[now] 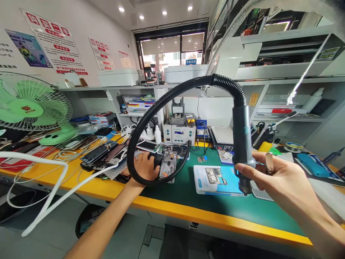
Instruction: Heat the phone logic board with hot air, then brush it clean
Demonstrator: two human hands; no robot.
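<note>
Hot-air handpiece [242,126], 1 pc.: gripped in R hand [280,174], nozzle down, over blue booklet's [231,183] R end, nr. tabletop's [188,213] front edge. L hand [147,166]: amid phone parts, grasp can't tell. Advis.: nozzle vert., hose [131,151] slack.

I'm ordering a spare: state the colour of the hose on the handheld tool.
The hose is black, clearest in the head view.

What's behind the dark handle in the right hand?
On the green mat, a blue-and-white pad runs partly behind the handle; a perforated plate peeks out below the right hand. Whatever lies directly behind handle and hand is covered.
</note>
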